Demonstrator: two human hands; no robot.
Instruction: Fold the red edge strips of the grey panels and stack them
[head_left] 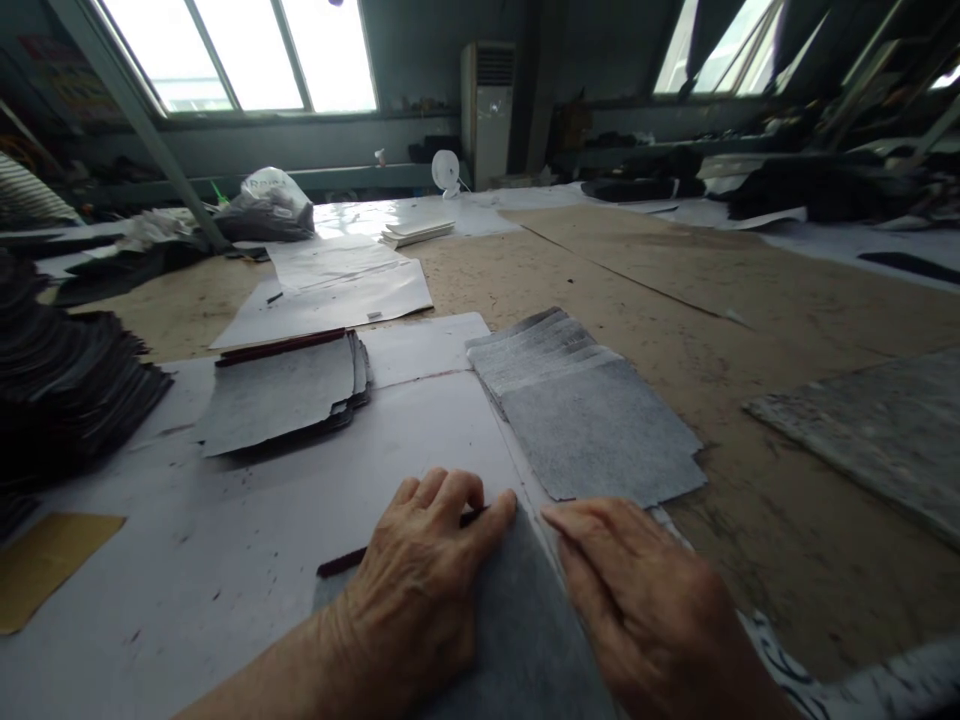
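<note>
A grey fabric sheet (525, 630) lies in front of me, with a narrow dark maroon strip (341, 563) along its far edge. My left hand (427, 580) is on top of it, fingers curled and thumb pressed at the strip near the far right corner. Beside the sheet's right edge is my right hand (637, 590), its fingers stretched out close together; I see nothing in them. Just beyond it, a fanned pile of grey fabric pieces (592, 420) rests on the table. Another stack of grey pieces (281, 390) with maroon edges lies at the far left.
A tall stack of dark pieces (67, 390) stands at left, near a tan card (52, 565). White paper (330, 290) and brown paper (637, 270) cover the table. A thick grey slab (877, 430) lies at right. A small white fan (445, 172) and a plastic bag (266, 205) stand farther back.
</note>
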